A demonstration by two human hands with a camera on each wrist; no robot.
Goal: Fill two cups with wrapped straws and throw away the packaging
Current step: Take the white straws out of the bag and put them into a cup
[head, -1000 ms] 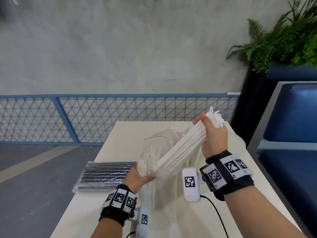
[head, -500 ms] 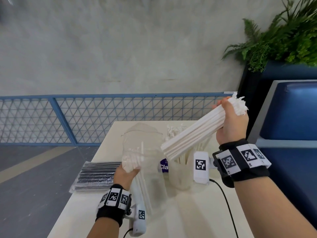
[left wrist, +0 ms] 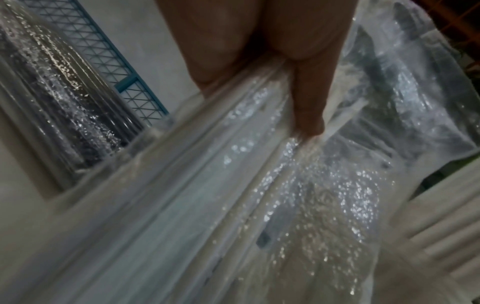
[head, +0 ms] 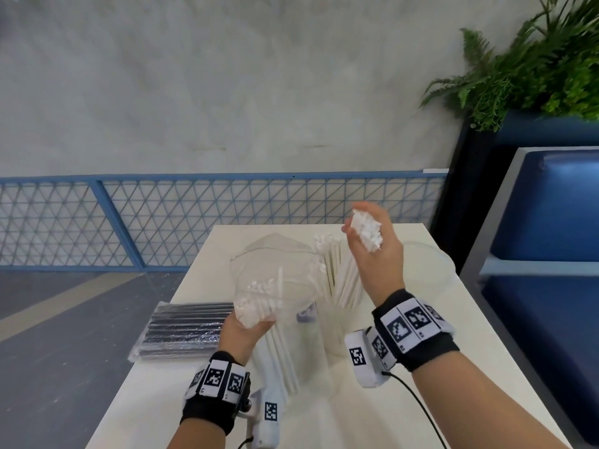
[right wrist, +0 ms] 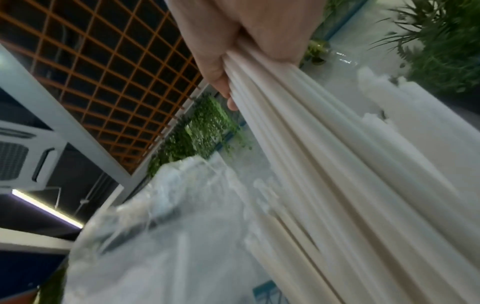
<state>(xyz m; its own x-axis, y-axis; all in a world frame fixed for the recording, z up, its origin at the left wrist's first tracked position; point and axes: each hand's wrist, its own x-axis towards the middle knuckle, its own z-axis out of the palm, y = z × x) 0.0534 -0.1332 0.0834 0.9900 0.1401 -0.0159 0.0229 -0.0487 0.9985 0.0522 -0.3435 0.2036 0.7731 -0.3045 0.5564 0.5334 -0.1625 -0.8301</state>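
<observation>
White table (head: 194, 400) beneath us: our right hand (head: 377, 254) clenches a straw bundle (head: 348, 280), long axis dropping from the fingers into the cup (head: 337, 332) below. Left wrist: our left hand (left wrist: 259, 47) grips the plastic bag (left wrist: 259, 205). Right wrist: straws run downward.

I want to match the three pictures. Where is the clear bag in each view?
Head: clear bag centre, gripped by left hand.
Left wrist: bag fills centre and right.
Right wrist: bag lower left.
Shared landmark: white straws.

right hand (head: 376, 251) with white straw bundle (head: 348, 277) now lowered upright into the cup, no longer raised aslant
</observation>
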